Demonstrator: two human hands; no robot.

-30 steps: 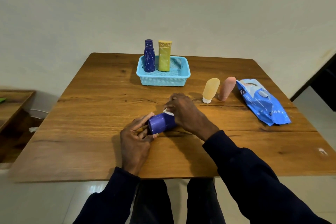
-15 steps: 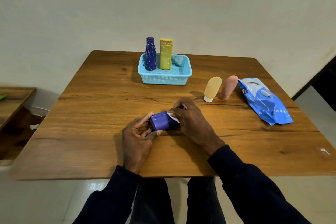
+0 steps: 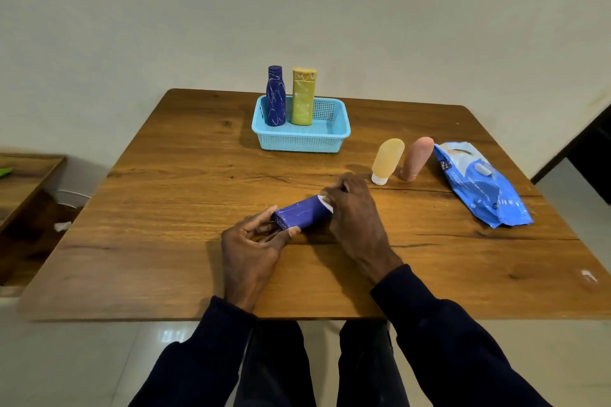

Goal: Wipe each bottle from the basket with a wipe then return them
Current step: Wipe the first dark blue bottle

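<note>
A purple flat bottle (image 3: 302, 214) lies on its side above the table's middle. My left hand (image 3: 253, 246) pinches its near end between thumb and fingers. My right hand (image 3: 355, 218) grips its far end through a white wipe (image 3: 325, 203), of which only a small edge shows. The light-blue basket (image 3: 299, 142) stands at the back and holds an upright dark-blue bottle (image 3: 275, 96) and a yellow bottle (image 3: 303, 96). An orange squeeze tube (image 3: 386, 160) and a pink squeeze tube (image 3: 417, 158) stand cap-down right of my right hand.
A blue pack of wipes (image 3: 479, 185) lies at the right of the wooden table (image 3: 165, 208). A lower wooden table (image 3: 23, 182) stands to the left. A white wall rises behind the table's far edge.
My right hand with the wipe has slid along the purple bottle toward its far end, so more of the bottle's body shows. My left hand has kept its hold.
</note>
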